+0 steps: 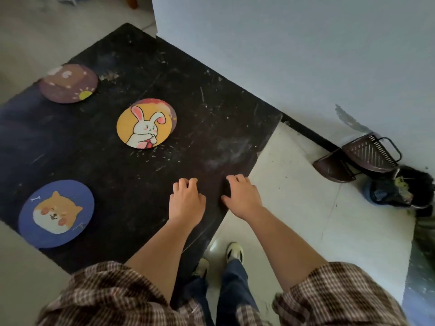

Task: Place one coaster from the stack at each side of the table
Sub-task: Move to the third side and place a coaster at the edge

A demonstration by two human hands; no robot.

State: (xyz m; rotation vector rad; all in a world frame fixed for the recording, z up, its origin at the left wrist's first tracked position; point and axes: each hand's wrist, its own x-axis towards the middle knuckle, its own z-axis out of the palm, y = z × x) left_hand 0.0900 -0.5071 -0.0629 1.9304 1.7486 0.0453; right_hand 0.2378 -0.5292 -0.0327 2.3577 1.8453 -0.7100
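A black table carries three coaster spots. In the middle lies the stack: a yellow rabbit coaster on top, with a pinkish one peeking out behind it. A brown coaster sits near the far left edge. A blue dog coaster sits at the near left edge. My left hand rests palm down on the table near its right edge, fingers curled, holding nothing. My right hand lies palm down on that right edge, thumb spread. The dark patch under its palm could be shadow; I cannot tell.
A white wall runs along the table's far side. On the pale floor to the right stand a brown dustpan and a dark broom head. My feet are beside the table's near right corner.
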